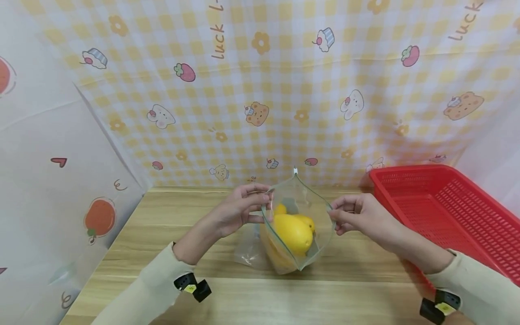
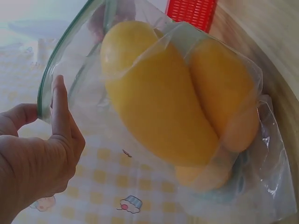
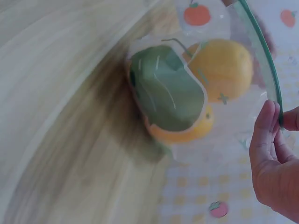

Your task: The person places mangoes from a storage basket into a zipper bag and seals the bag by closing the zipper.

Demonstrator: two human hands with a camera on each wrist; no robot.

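A clear zip bag (image 1: 321,241) with a green zip edge stands open-mouthed on the table, its white slider (image 1: 295,171) at the far corner. Several yellow mangoes (image 1: 293,232) lie inside; the left wrist view shows mangoes (image 2: 154,102) through the plastic. My left hand (image 1: 239,208) pinches the left side of the bag's mouth between thumb and fingers. On the opposite side, my right hand (image 1: 361,215) pinches the rim. A green printed patch (image 3: 168,88) covers part of the bag's side in the right wrist view.
A red plastic basket (image 1: 422,203) with perforated walls stands at the right, beside my right forearm. Clear plastic (image 1: 248,250) spreads on the wooden table (image 1: 183,271) left of the mangoes. A checked, printed cloth (image 1: 227,90) hangs behind the table.
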